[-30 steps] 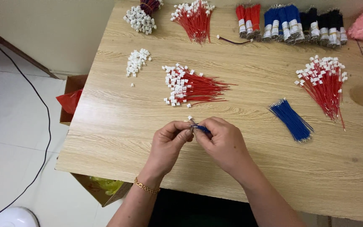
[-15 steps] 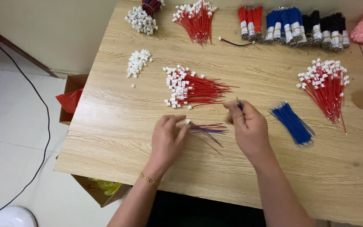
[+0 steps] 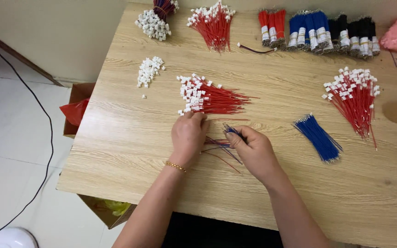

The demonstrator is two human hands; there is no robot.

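A thin blue wire (image 3: 232,132) with a bare end sticks up and to the left out of the right hand (image 3: 252,151), pinched between thumb and forefinger, so the grip is closed on it near its middle and only a short length shows beyond the fingertips. Just beneath and to the left of that pinch, a few loose red and blue wires (image 3: 219,148) lie fanned on the light wooden table (image 3: 129,138), running between the two hands. The left hand (image 3: 188,134), with a gold bracelet (image 3: 176,166) at the wrist, rests palm down beside them, its fingertips curled at the near edge of the pile of red wires with white plastic connectors (image 3: 205,96); whether it is clamped on anything there cannot be told. To the right of the right hand, well apart, lies a bundle of plain blue wires (image 3: 318,138), and beyond it another heap of red wires with white connectors (image 3: 354,98). A small scatter of loose white connectors (image 3: 149,71) sits toward the table's left side, and banded bundles of red, blue and black wires (image 3: 318,30) line the far edge.
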